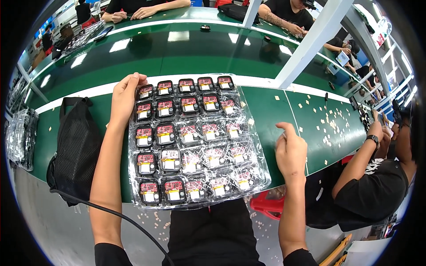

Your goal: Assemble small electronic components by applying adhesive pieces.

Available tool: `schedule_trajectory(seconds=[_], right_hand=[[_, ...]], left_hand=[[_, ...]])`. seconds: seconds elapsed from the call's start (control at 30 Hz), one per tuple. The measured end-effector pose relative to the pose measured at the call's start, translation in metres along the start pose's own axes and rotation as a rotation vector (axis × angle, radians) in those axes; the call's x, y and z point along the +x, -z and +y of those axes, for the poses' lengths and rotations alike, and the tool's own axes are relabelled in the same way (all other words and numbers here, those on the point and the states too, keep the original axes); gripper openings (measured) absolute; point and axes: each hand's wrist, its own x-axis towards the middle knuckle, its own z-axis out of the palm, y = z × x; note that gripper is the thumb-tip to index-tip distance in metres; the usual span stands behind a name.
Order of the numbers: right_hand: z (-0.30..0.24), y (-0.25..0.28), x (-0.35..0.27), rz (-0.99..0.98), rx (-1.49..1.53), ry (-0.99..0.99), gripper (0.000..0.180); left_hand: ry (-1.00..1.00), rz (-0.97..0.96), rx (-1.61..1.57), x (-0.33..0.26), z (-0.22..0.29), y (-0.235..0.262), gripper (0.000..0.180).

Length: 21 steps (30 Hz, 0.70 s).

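Note:
A clear plastic blister tray lies before me, its near edge jutting past the green table toward my lap. Its pockets hold rows of small black square cases with a red circuit board and white block showing, such as the case in the second column. Several pockets at the lower right look covered by shiny clear film. My left hand grips the tray's far left corner, fingers bent over the edge beside the corner case. To the right of the tray, my right hand hovers apart from it, index finger out, others loosely curled, holding nothing visible.
A black mesh bag lies left of my forearm, with a black cable running across it. Stacked clear trays stand far left. Small pale squares litter the table at right. A white post rises ahead; a co-worker sits at right.

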Motion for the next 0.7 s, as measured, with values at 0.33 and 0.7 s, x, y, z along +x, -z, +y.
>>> schedule_trajectory(seconds=[0.33, 0.7], right_hand=[[-0.016, -0.008, 0.028, -0.089, 0.220, 0.317, 0.047], [-0.006, -0.031, 0.074, -0.281, 0.238, 0.357, 0.063]], left_hand=[[0.016, -0.017, -0.013, 0.004, 0.002, 0.004, 0.035], [0.025, 0.000, -0.006, 0.002, 0.001, 0.001, 0.035]])
